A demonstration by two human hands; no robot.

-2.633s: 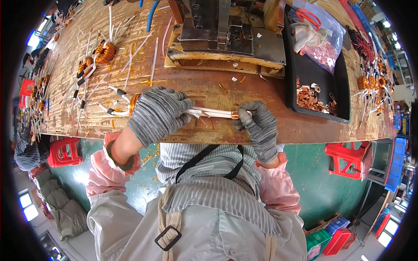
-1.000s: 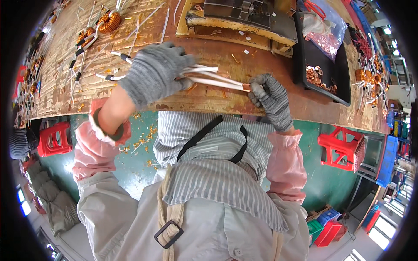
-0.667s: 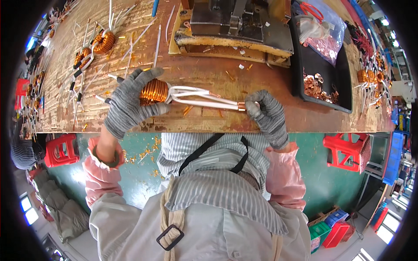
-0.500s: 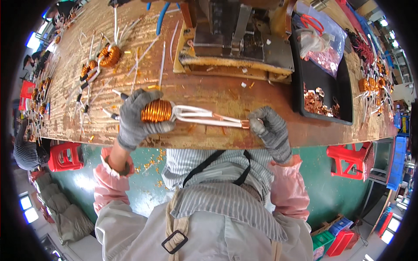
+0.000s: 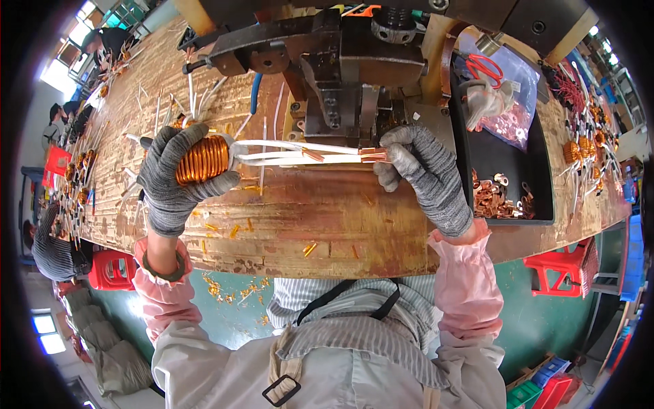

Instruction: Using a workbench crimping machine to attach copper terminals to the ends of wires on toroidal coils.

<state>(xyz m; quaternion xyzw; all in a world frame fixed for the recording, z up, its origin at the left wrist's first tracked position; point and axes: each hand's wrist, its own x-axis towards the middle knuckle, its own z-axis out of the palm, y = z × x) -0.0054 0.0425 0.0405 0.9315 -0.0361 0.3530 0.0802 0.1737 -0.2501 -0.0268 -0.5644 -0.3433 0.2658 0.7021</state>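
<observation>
- Left hand [image 5: 174, 178], grey knit glove, wrapped snug round the copper coil [image 5: 202, 159], fingers curled over the top, thumb underneath. Held just above the wooden bench [image 5: 293, 218], near its left-middle.
- Running right out of the coil: white sleeved leads [image 5: 293, 151], a small bundle, fairly straight and level, spanning the gap between both hands.
- Bare copper ends [image 5: 371, 153] at the far tip, with what looks like a small copper terminal on them, right in front of the dark press machine [image 5: 340, 75].
- Right hand [image 5: 422, 170], same grey glove, pinched shut on those lead tips, thumb and forefinger together, other fingers tucked below.
- Further right: black tray [image 5: 507, 153] with loose copper terminals [image 5: 490, 199], a clear bag and red-handled scissors [image 5: 484, 66] at its back end.
- For doing this bit well, going by the look of it: best to keep the leads taut and level, tips bunched together, no stray strand poking out of the terminal.
- Worth keeping the coil hand steady so the leads don't twist while the tips line up with the press jaws.
- Fingertips well back from the die, obviously. Gloves snag.
- Offcuts [image 5: 235, 232] scattered on the bench edge, easy to drag a sleeve through.
</observation>
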